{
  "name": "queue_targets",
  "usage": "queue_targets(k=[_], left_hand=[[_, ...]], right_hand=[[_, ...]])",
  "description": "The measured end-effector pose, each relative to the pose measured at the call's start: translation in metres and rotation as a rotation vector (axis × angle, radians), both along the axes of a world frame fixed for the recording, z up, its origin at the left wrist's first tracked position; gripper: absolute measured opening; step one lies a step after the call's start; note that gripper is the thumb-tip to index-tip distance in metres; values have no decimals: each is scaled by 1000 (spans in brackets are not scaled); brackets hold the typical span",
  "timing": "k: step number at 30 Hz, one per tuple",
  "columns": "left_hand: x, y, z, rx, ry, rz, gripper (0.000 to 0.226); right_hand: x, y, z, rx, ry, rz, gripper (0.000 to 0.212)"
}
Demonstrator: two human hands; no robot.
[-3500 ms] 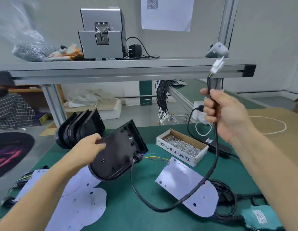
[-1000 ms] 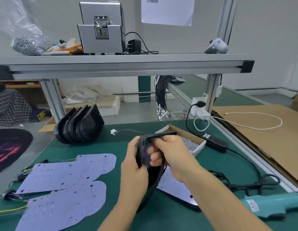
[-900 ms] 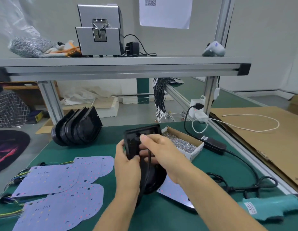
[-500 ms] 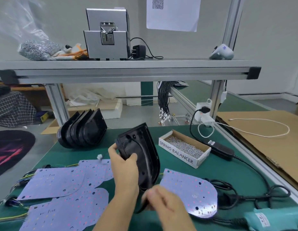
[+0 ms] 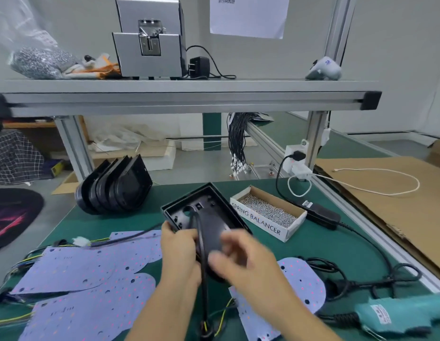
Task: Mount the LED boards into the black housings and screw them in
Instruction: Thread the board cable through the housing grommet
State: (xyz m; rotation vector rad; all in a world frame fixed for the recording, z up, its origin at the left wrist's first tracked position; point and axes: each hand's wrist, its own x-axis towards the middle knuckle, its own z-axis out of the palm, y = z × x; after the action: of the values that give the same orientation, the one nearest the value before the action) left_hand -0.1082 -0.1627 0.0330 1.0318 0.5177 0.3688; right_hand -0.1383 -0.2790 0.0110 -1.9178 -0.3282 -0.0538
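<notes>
Black moulded plastic is filling the middle of my view: I am holding one black housing [image 5: 209, 217] over the green bench [image 5: 287, 252], its open side tilted up toward me, its square end farthest away and its rounded end hidden behind my hands. My left hand [image 5: 180, 254] is gripping its left edge, fingers curled round the rim. My right hand [image 5: 243, 264] is blurred in front of the housing's near end; its fingers look loosely spread, and I cannot tell whether they are holding anything. A thick black cable [image 5: 201, 257] is running out of a hole inside the housing and down between my hands toward the bottom edge of the view.

One LED board [image 5: 300, 291], thin, flat and pale lilac with a rounded end and small holes, is lying on the bench just right of my right wrist. More LED boards [image 5: 86, 286] are overlapping in a loose pile to my left, thin coloured wires trailing off their left side. A row of stacked housings [image 5: 115, 190] is standing on edge at the far left of the bench, well apart from my hands. A cardboard box of small silver screws [image 5: 268, 212] is sitting just beside the held housing on the right. A teal power screwdriver [image 5: 396, 316] is lying at the near right corner, near coiled black cord. Open green bench is showing between the stack and my hands.
</notes>
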Motion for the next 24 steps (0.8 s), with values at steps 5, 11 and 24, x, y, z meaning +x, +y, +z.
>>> queue_targets(k=[5, 11, 24], left_hand=[[0, -8, -10, 50, -75, -73, 34], [-1, -12, -9, 161, -170, -287, 50], [-10, -19, -17, -64, -92, -480, 43]], right_hand=[[-37, 8, -31, -181, -116, 37, 21], [-30, -23, 9, 221, -33, -36, 21], [23, -2, 14, -93, -179, -213, 23]])
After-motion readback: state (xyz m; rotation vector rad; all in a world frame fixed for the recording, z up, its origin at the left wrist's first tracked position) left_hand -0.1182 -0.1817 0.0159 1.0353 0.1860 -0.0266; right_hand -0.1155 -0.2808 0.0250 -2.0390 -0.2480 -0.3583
